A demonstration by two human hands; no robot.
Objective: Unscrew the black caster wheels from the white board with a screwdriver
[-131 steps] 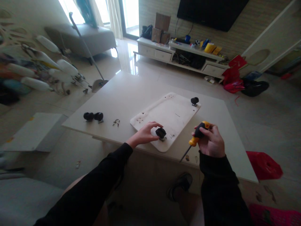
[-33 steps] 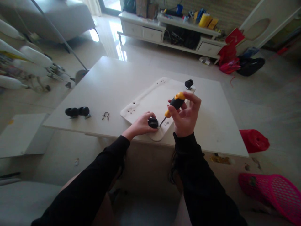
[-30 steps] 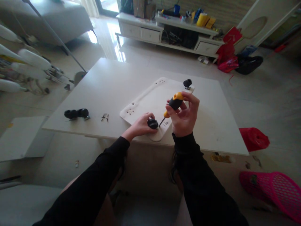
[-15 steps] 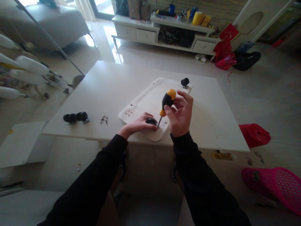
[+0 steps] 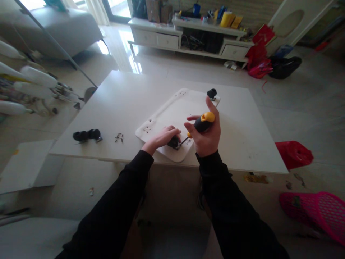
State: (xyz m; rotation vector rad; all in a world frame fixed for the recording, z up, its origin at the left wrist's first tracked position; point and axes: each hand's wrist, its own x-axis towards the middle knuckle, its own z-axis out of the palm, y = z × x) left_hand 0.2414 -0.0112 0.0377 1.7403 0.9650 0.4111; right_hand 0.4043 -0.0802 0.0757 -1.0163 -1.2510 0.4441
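A white board (image 5: 167, 120) with rounded corners and screw holes lies flat on the white table (image 5: 107, 108). My left hand (image 5: 165, 137) grips a black caster wheel (image 5: 173, 141) at the board's near corner, its fingers curled over the far side. In my right hand (image 5: 208, 135) is a yellow-and-black screwdriver (image 5: 204, 122), tilted low with its handle to the right. Its shaft runs down to the caster's metal plate; the exact contact at the tip is too small to tell. Another black caster wheel (image 5: 212, 94) stands at the board's far right corner.
Two loose black caster wheels (image 5: 86, 135) lie at the table's left, beside several small screws (image 5: 119, 137). A pink mesh basket (image 5: 318, 212) and a red plastic item (image 5: 293, 154) are on the floor at right. Beyond the table stands a low white cabinet (image 5: 151, 36).
The screwdriver has tipped from steep to a lower slant, its handle swinging right. My right fingers have spread around it, and my left fingers have shifted over the top of the caster.
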